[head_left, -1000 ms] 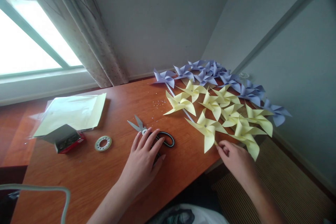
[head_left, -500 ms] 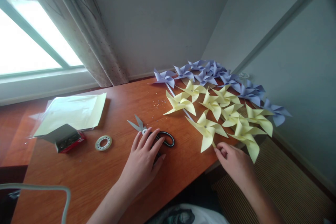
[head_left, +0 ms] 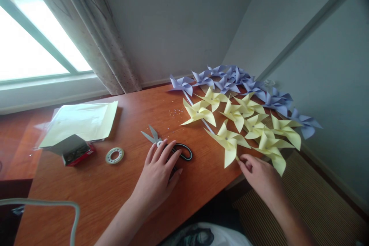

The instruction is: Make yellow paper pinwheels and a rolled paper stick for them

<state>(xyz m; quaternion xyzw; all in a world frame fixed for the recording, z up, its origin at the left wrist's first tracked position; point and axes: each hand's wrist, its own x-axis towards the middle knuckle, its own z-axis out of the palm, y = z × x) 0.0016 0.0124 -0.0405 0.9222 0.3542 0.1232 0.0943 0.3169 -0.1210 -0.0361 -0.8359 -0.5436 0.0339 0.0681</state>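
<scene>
My left hand [head_left: 158,177] lies with fingers spread over the handles of a pair of black-handled scissors [head_left: 184,151]. The scissors rest on the table with their blades parted, pointing away to the left. Between the thumb and fingers of my right hand [head_left: 259,171] is the short visible end of the stick of a yellow paper pinwheel [head_left: 227,142] at the table's near right edge. More yellow pinwheels [head_left: 198,111] lie behind and beside it, and several purple pinwheels [head_left: 225,84] are spread farther back. Part of the scissor handles is hidden under my left hand.
On the left of the table [head_left: 115,196] are a stack of pale yellow paper in clear plastic [head_left: 80,121], an open red box [head_left: 76,153] and a roll of tape [head_left: 114,155]. Small scraps [head_left: 176,112] lie behind the scissors. A pale cable [head_left: 43,202] curves at lower left.
My right hand has shifted slightly right with the stick, and the held pinwheel's lower blade has swung a little right. My left hand stays on the scissors.
</scene>
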